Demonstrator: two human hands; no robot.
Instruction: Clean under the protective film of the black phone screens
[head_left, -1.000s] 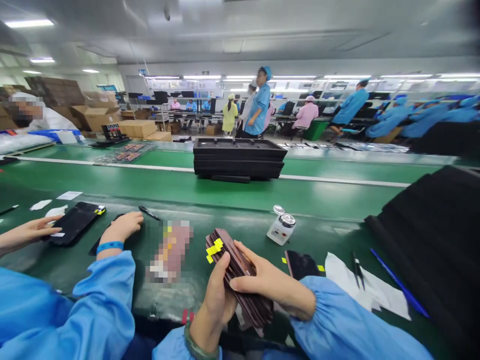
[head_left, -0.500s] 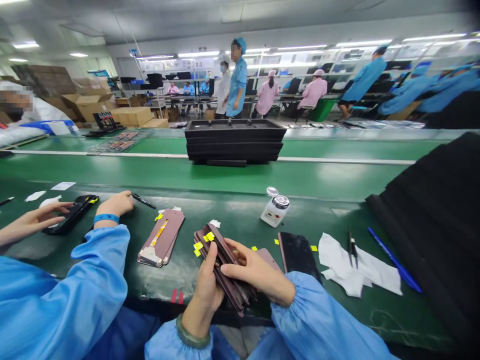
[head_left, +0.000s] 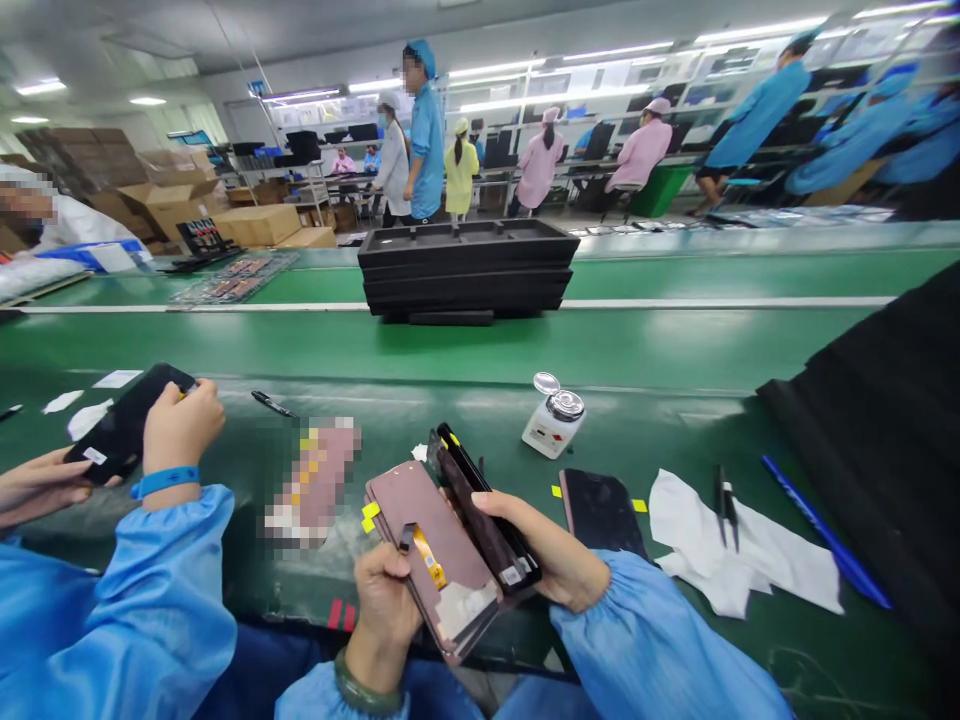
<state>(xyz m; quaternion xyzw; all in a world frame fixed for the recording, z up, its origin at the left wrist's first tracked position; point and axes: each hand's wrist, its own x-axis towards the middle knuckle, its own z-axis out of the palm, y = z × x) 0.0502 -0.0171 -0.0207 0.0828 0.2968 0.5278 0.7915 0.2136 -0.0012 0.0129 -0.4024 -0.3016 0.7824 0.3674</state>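
My left hand point(head_left: 386, 600) grips a stack of phone screen panels point(head_left: 416, 510) by its left edge. The top panel's pinkish back faces up, with an orange flex cable and yellow tabs. Against the stack's right side, my right hand point(head_left: 544, 550) holds a phone screen in a black frame point(head_left: 517, 570), tilted on edge; how many pieces it grips is unclear. Right of that hand, a dark phone screen point(head_left: 604, 510) with yellow tabs lies on the green bench. A white dispenser bottle point(head_left: 553, 425) with its lid up stands beyond my hands.
Black tweezers point(head_left: 726, 505) lie on white wipes point(head_left: 697, 570), beside a blue pen-like stick point(head_left: 825, 530). Black foam trays point(head_left: 465, 280) stand on the conveyor; more black material point(head_left: 877, 400) rises at right. At left, a co-worker's hands point(head_left: 180, 430) hold a black phone point(head_left: 124, 420).
The stack, gathered edge-on between both my hands, now lies fanned open with a pinkish back upward in my left. My right hand holds a black-framed piece beside it. The co-worker's phone is lifted.
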